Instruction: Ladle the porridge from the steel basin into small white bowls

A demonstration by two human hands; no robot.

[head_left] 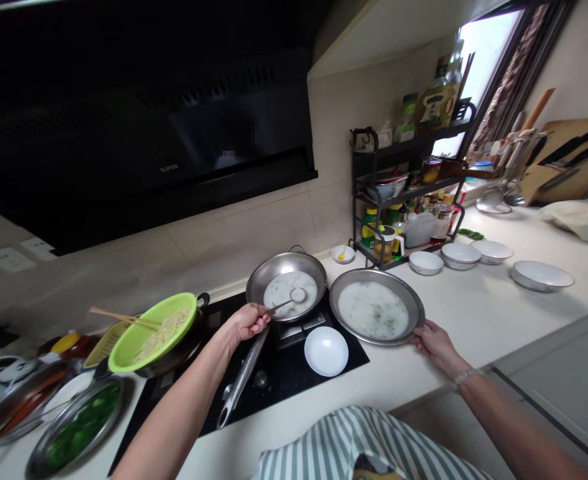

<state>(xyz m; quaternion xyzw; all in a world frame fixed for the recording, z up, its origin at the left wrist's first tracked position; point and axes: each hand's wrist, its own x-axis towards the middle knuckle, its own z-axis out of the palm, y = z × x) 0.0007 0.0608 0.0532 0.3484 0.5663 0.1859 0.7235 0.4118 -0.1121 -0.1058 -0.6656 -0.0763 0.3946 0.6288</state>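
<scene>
My left hand [252, 321] is closed round the handle of a ladle [298, 295]. The ladle's bowl rests over white soup [279, 285] in a metal wok [259, 273] on the hob. My right hand [432, 339] grips the rim of a wide metal basin [414, 303]. In the basin lies more white soup [374, 313] with green bits. The basin sits partly over the hob's right edge, beside the wok. A white bowl [326, 351] stands on the hob between my hands, touched by neither.
At left, a green colander [122, 347] of noodles holds chopsticks [124, 318], near a metal dish of greens [81, 427]. Several white bowls [541, 275] line the right counter. A spice rack [377, 160] stands behind the basin. The range hood [149, 133] hangs low above the hob.
</scene>
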